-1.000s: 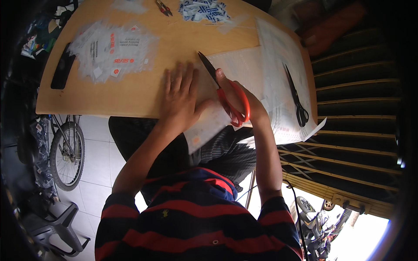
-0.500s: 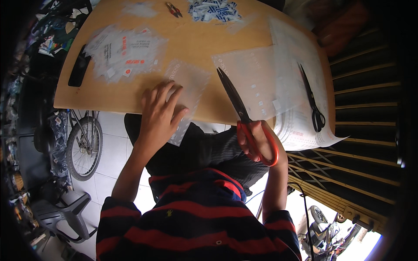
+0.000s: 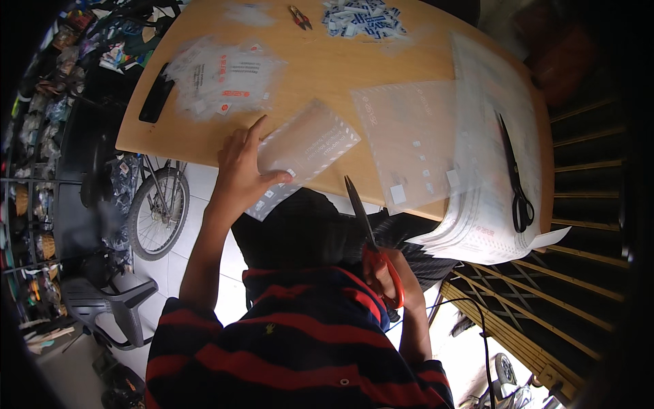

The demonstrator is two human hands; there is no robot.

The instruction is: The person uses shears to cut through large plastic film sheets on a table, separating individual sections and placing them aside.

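A small translucent plastic sheet (image 3: pixel 310 140) with white printing lies aslant at the table's near edge, its lower end overhanging my lap. My left hand (image 3: pixel 246 165) rests at the sheet's left side, thumb over its surface and fingers spread apart. Down by my lap, my right hand (image 3: pixel 390 273) grips large scissors (image 3: pixel 360 211) by their red handles. Their dark blades look closed and point away from me, apart from the sheet. To the right, a larger translucent plastic sheet (image 3: pixel 409 136) lies flat, with small white pieces on it.
A stack of printed sheets (image 3: pixel 477 228) overhangs the table's right side, with black-handled scissors (image 3: pixel 518 184) on it. Further off lie a pile of clear plastic pieces (image 3: pixel 218 78), a dark phone-like slab (image 3: pixel 157 95), red-handled snips (image 3: pixel 300 18) and many small blue-and-white pieces (image 3: pixel 364 19).
The small sheet has turned, its far end swinging right, with my left hand beside it. My right hand has drawn the scissors back toward my body. The whole view has shifted somewhat.
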